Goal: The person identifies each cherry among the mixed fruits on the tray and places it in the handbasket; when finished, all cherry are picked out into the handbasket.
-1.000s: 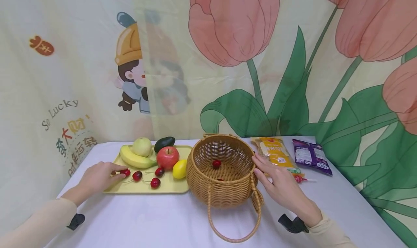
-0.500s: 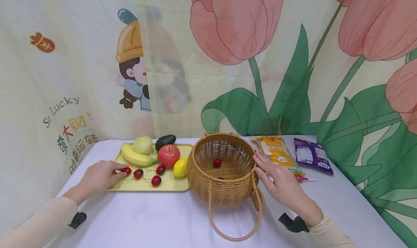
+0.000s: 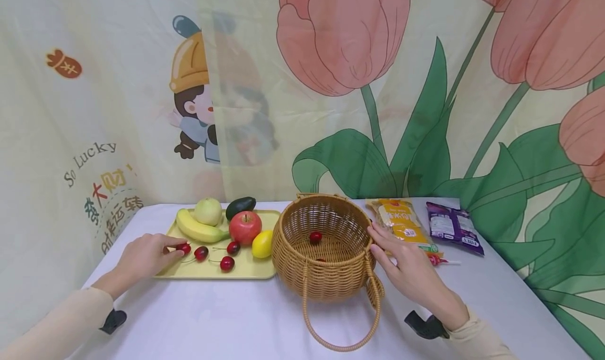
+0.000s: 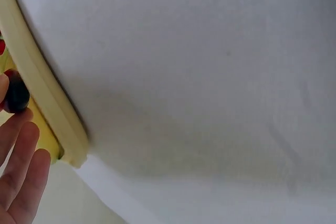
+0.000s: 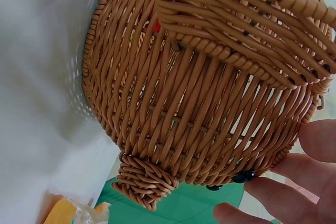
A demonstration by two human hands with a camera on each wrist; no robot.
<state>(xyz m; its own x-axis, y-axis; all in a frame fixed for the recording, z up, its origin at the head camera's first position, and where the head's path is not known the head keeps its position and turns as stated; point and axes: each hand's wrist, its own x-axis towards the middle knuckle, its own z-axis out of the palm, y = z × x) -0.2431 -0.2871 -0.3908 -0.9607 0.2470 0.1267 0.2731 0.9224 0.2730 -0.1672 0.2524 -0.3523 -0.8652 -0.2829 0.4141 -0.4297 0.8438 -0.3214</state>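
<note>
My left hand [image 3: 145,256] pinches a dark red cherry [image 3: 184,249] between thumb and fingertips, at the left front of a yellow tray [image 3: 257,268]. In the left wrist view that cherry [image 4: 17,94] shows dark and shiny beside the tray's rim [image 4: 50,85]. Several more cherries lie close by, one of them [image 3: 201,253] just right of the fingers. A round wicker basket [image 3: 314,284] stands right of the tray, a cherry [image 3: 315,237] inside and its handle folded toward me. My right hand [image 3: 408,263] rests with extended fingers against the basket's right rim.
Behind the cherries on the tray are a banana [image 3: 200,228], a pale green round fruit [image 3: 208,212], an avocado [image 3: 240,207], a red apple [image 3: 246,227] and a lemon [image 3: 262,244]. Right of the basket lie an orange snack bag [image 3: 402,220], a purple bag [image 3: 454,227] and a lollipop [image 3: 439,260].
The left thumb and fingertips have drawn closer round the cherry. The right hand and the basket have stayed in place; the view has shifted slightly.
</note>
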